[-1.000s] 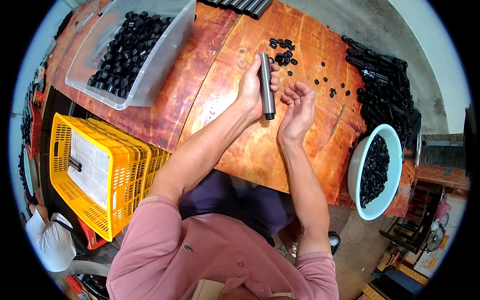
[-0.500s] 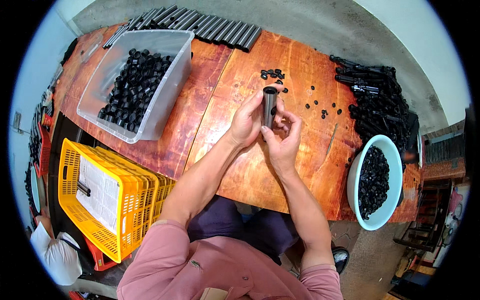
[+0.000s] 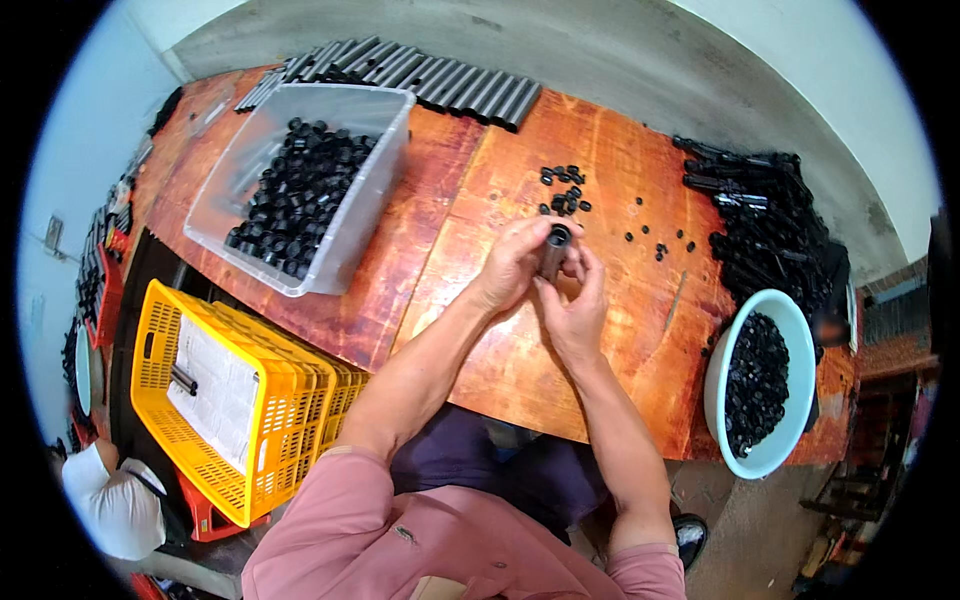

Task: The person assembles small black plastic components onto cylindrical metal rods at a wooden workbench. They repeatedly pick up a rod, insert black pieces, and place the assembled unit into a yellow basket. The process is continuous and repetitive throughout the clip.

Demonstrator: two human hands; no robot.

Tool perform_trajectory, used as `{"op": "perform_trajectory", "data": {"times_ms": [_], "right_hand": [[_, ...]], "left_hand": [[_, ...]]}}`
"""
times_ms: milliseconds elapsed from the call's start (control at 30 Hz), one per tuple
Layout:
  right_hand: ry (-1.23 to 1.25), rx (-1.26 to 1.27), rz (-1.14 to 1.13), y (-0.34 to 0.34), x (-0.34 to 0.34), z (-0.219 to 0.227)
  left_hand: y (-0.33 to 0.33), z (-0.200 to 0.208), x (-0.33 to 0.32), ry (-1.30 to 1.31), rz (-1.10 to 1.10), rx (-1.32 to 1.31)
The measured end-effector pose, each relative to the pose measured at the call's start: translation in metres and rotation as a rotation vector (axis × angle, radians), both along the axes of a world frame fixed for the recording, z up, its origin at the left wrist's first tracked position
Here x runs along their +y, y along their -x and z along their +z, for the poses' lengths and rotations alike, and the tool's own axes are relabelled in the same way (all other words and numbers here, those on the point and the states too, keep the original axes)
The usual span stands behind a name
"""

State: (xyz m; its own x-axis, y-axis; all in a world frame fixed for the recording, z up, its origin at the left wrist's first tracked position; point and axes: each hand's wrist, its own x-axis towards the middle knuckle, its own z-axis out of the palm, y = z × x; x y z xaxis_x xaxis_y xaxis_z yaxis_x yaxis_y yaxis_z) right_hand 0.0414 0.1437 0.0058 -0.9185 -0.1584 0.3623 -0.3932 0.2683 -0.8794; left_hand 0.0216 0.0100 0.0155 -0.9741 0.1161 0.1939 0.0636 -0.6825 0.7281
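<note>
A dark metal tube [image 3: 552, 262] is held between my two hands over the middle of the wooden table, its open round end tilted up toward me. My left hand [image 3: 512, 264] wraps it from the left, fingers closed round its upper end. On the other side, my right hand [image 3: 577, 305] grips it lower down, thumb against its side. Just beyond the tube lie several small black caps [image 3: 566, 190]. What is inside the tube is too dark to make out.
At the left stands a clear plastic bin [image 3: 352, 245] of black caps, with metal tubes [image 3: 440, 80] lined up behind it. A yellow crate [image 3: 262, 420] sits lower left. To the right are a pale blue basin [image 3: 806, 400] of small black parts and a heap of black parts [image 3: 770, 225].
The view has shifted, so the table appears slightly lower and further right. The tube now tips its open end more toward me, and both hands still hold it.
</note>
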Motion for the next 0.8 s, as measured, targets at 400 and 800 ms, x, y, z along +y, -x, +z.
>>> {"op": "perform_trajectory", "data": {"times_ms": [400,800], "right_hand": [[0.11,-0.053,-0.041,0.015,0.0,-0.021],[0.073,0.026,0.026,0.016,-0.003,-0.021]], "left_hand": [[-0.017,0.055,-0.023,0.422,0.629,-0.065],[0.006,0.118,-0.265,1.895,0.574,-0.009]]}}
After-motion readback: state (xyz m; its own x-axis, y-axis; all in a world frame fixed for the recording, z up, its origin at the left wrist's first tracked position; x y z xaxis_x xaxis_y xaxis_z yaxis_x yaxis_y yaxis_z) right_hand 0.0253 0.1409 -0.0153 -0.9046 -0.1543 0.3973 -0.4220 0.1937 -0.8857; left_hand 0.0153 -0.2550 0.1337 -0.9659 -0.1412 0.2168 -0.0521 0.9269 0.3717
